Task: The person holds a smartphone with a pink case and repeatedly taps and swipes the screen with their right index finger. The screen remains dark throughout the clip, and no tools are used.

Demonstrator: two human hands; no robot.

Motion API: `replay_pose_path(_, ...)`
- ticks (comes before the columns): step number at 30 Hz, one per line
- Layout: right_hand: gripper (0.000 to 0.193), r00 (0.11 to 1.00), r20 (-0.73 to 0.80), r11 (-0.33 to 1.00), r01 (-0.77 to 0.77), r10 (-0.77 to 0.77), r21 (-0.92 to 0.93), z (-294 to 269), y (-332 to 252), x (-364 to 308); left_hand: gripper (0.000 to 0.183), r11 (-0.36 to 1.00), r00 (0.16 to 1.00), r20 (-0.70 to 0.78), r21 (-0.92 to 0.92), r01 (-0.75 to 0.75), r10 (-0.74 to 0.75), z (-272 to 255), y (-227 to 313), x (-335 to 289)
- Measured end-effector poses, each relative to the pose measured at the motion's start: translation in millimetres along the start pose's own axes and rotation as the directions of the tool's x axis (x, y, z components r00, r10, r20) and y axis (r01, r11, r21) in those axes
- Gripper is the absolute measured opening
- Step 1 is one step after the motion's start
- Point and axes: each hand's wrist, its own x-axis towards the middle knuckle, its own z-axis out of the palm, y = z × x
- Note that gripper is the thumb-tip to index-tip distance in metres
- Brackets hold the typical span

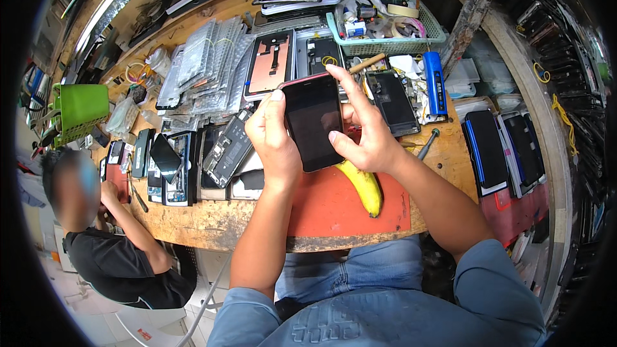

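Observation:
A smartphone with a dark screen is held up over the front of the bench, tilted slightly. My left hand grips its left edge, the thumb lying along the upper left corner. On the other side, my right hand holds the right edge, with the index finger at the top corner and the thumb against the lower right of the screen. Below the phone, a yellow banana lies on a red mat; its upper end is hidden behind my right hand and the phone.
Left of my arms lie opened phones and parts. Bubble-wrapped panels are stacked behind. A green basket holds supplies; near it stand a blue tool and a screwdriver. A co-worker sits at the left.

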Motion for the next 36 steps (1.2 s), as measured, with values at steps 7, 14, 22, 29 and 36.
replay_pose_path(7,0.101,1.000,0.024,0.998,0.017,-0.016,-0.057,-4,1,0,0.032,1.000,1.000,0.027,0.008,0.011,-0.011,-5,-3,-1)
replay_pose_path(14,0.096,0.999,0.035,0.996,-0.012,0.009,0.083,-4,0,-1,0.034,1.000,0.999,0.040,0.008,-0.020,0.020,-7,-7,0)
replay_pose_path(22,0.079,0.999,-0.041,0.999,-0.034,0.034,-0.009,-4,-2,1,0.033,0.997,0.996,0.041,0.024,-0.077,0.076,-8,-9,-1)
replay_pose_path(29,0.079,1.000,-0.017,1.000,0.025,-0.025,0.004,-8,-1,1,0.035,0.999,0.999,0.030,-0.012,-0.035,0.035,-5,-6,-2)
replay_pose_path(36,0.082,0.999,-0.007,0.998,-0.054,0.054,0.036,-8,-9,0,0.035,0.999,0.999,0.019,0.014,-0.037,0.037,-5,-4,-1)
